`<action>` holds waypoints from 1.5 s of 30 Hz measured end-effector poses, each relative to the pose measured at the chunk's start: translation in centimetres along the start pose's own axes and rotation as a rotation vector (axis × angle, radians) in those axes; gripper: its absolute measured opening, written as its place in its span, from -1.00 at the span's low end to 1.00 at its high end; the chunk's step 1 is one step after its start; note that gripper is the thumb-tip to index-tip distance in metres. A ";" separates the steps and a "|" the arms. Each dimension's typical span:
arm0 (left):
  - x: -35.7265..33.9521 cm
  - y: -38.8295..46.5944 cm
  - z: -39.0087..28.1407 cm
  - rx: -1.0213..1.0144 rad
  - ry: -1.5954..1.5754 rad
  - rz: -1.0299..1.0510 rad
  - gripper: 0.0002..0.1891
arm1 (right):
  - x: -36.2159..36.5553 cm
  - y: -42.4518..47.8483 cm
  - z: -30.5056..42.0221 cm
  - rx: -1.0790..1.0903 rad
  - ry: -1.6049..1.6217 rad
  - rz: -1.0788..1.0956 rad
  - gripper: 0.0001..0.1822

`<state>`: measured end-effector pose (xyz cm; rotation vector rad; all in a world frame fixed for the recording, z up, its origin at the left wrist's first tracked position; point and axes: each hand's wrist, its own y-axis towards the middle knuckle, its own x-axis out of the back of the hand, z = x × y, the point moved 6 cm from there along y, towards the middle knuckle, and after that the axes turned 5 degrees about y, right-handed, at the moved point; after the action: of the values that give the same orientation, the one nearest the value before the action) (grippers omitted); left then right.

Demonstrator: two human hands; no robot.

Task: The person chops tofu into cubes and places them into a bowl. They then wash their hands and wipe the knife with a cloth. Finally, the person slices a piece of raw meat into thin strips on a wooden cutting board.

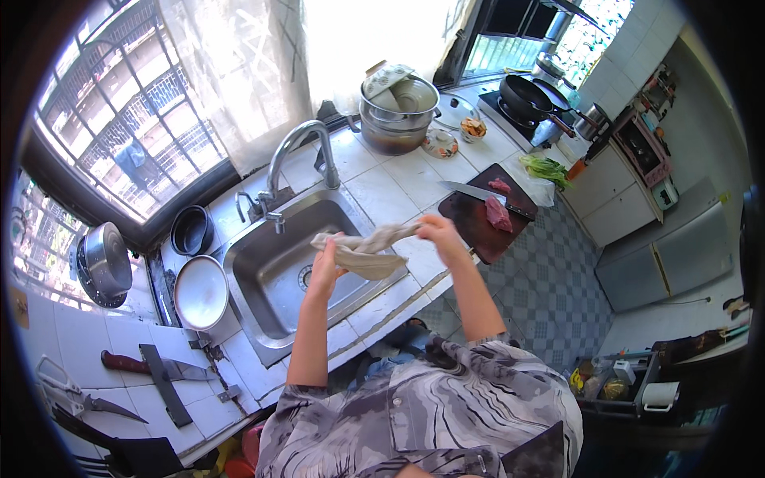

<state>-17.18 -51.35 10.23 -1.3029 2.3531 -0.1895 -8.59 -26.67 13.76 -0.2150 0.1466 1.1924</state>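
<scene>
A light grey-beige cloth [373, 254] is stretched, partly twisted, between my two hands above the front right of the stainless steel sink [269, 281]. My left hand [326, 269] grips its left end over the basin. The right end is pinched in my right hand [441, 236], which is slightly blurred, above the tiled counter near the dark cutting board [460, 215]. On that board lie pieces of raw meat [498, 215] and a kitchen knife [475, 191]. The curved chrome faucet [281, 155] stands behind the basin.
A large steel pot [394, 128] holding bowls stands behind the board, beside a small bowl of food [473, 129]. Leafy greens [545, 170] lie right of the board. Black pans [526, 95] sit on the stove. A white plate [201, 293] and black pot [192, 230] flank the sink's left side.
</scene>
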 end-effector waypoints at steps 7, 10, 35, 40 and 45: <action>-13.4 4.2 -0.8 -0.151 0.196 0.192 -0.53 | 13.7 -3.7 10.0 0.178 0.502 -0.054 -0.89; -21.0 5.6 -1.0 -0.216 0.175 0.264 -0.54 | 20.3 -4.0 11.4 0.161 0.598 -0.034 -0.90; -39.8 25.4 20.8 -0.037 0.251 -0.239 -0.48 | 37.5 9.1 -11.3 -0.234 -0.060 -0.659 -0.52; -38.9 23.6 17.9 0.267 -0.258 0.031 -0.55 | 33.0 10.6 -7.9 -0.196 0.288 -0.284 -0.70; -39.0 21.7 13.3 -0.220 0.023 -0.341 -0.58 | 31.2 10.3 -0.6 0.273 -0.520 -0.424 -0.60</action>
<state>-10.21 -5.79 3.45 -1.8137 2.2021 -0.0487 -6.79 5.03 5.18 0.2945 -0.1862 0.7623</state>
